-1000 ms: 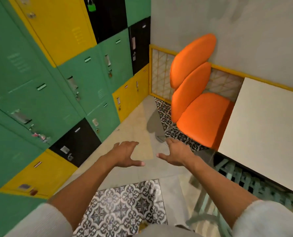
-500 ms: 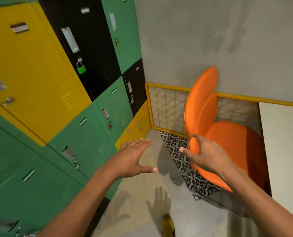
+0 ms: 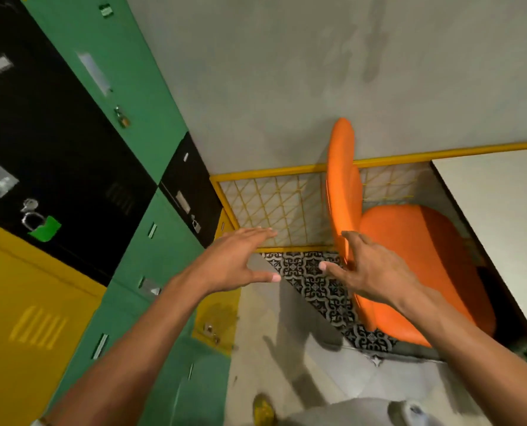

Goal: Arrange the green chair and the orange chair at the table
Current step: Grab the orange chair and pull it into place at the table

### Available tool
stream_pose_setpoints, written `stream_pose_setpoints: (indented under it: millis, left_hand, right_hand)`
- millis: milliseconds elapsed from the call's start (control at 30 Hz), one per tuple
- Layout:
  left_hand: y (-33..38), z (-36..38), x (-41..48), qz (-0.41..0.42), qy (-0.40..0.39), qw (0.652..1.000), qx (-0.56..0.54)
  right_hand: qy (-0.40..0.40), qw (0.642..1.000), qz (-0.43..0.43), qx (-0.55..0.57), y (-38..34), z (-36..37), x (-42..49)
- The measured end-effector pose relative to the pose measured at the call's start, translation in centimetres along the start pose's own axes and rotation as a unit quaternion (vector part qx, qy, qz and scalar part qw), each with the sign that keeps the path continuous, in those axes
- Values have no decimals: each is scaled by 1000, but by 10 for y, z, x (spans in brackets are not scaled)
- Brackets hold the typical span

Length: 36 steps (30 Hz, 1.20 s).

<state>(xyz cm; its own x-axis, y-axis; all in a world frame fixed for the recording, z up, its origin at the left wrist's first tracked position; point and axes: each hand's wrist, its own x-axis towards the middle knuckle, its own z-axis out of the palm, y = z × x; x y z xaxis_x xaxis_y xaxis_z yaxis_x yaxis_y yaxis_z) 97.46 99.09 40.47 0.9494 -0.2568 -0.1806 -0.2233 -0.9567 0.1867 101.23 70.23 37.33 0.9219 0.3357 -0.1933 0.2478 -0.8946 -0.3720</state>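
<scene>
The orange chair [image 3: 416,256] stands at the end of the white table [image 3: 499,210], its seat partly tucked under the tabletop and its backrest edge-on toward me. My right hand [image 3: 369,269] is open with spread fingers, right at the lower edge of the backrest; I cannot tell if it touches. My left hand [image 3: 237,259] is open, palm down, in the air to the left of the chair and apart from it. The green chair is not in view.
A wall of green, black and yellow lockers [image 3: 102,210] fills the left side. A yellow-framed mesh panel [image 3: 274,204] runs along the grey wall behind the chair. Patterned tiles [image 3: 314,284] lie under the chair. My yellow shoe [image 3: 263,408] is below.
I have stepped closer to the orange chair and the view has lifted. Both hands have risen and moved forward; the right one has come up to the backrest. The green chair has left the view.
</scene>
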Motion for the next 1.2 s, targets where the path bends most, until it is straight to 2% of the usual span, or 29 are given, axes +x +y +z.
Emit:
stream_pose_setpoints:
  millis: [267, 367, 500, 667, 967, 1067, 1200]
  left_hand:
    - [-78, -54, 118, 161, -11, 986, 30]
    - [-86, -66, 166, 224, -26, 974, 38]
    - [-78, -66, 215, 300, -38, 952, 42]
    - [-71, -61, 278, 383, -62, 920, 62]
    - [-43, -67, 391, 473, -103, 864, 139]
    - [-37, -67, 429, 505, -141, 828, 200]
    - [-38, -69, 490, 550, -191, 793, 179]
  right_hand:
    - [60, 985, 158, 37, -38, 23, 40]
    - [112, 970, 206, 59, -52, 38, 49]
    - [128, 955, 259, 73, -58, 45, 61]
    - [124, 942, 305, 65, -53, 48, 98]
    - [140, 917, 372, 32, -41, 56, 156]
    - [165, 896, 413, 15, -45, 65, 162]
    - [186, 855, 484, -17, -47, 69, 177]
